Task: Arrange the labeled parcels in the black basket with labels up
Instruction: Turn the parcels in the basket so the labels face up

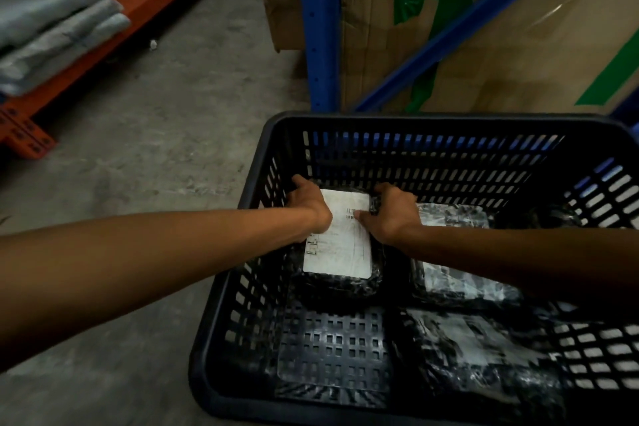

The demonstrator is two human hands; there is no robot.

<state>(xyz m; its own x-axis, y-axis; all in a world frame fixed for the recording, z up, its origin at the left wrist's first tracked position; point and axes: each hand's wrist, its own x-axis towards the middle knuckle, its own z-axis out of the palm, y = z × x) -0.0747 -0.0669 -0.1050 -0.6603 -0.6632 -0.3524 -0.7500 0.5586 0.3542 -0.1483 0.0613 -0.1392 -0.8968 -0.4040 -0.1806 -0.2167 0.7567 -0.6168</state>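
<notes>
Head view: a blue rack post (pixel 320 28) and taped cardboard boxes (pixel 484 55) stand behind the black basket (pixel 415 121) on the concrete floor (pixel 155 131). Two plastic-wrapped parcels (pixel 460 287) lie at its right. The left hand (pixel 307 202) and right hand (pixel 392 213) clamp the far-left parcel (pixel 340 245) (white label up), fingers curled over its far edge.

Dim overall; the floor (pixel 166 121) catches soft light, the basket (pixel 415 119) interior sits shadowed, and the edges bend and blur.
</notes>
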